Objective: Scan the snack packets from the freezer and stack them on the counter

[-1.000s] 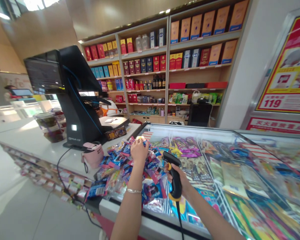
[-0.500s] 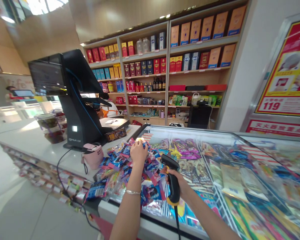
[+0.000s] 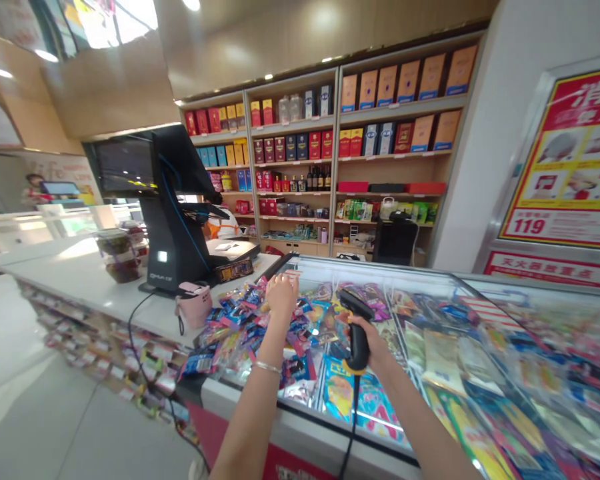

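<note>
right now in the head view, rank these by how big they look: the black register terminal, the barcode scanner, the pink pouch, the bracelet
1. black register terminal
2. barcode scanner, held in the right hand
3. pink pouch, close to the scanner in apparent size, so that order is unsure
4. bracelet on the left wrist

Beside the checkout terminal there was one pink pouch, one stack of clear tubs and one heap of snack packets, too many and too jumbled to count. To the right of that terminal, two hands worked: the left hand on the heap, the right hand gripping one barcode scanner. Behind the terminal stood one shelving unit of two visible bays.
</note>
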`<action>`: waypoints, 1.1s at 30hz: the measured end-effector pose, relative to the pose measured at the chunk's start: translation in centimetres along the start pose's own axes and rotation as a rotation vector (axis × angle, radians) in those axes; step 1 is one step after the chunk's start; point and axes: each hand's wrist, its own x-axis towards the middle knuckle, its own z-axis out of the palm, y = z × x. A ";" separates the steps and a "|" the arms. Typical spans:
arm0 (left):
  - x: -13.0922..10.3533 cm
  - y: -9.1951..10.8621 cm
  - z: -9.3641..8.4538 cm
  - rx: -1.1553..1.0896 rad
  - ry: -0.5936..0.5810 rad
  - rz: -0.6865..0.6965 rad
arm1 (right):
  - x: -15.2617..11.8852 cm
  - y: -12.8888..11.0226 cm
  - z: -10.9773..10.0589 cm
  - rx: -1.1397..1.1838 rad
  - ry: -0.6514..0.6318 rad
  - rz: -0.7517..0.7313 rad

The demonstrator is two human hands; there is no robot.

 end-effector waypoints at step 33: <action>-18.5 38.6 6.5 -0.489 -0.604 0.533 | -14.5 -15.6 -29.3 0.184 0.520 -0.193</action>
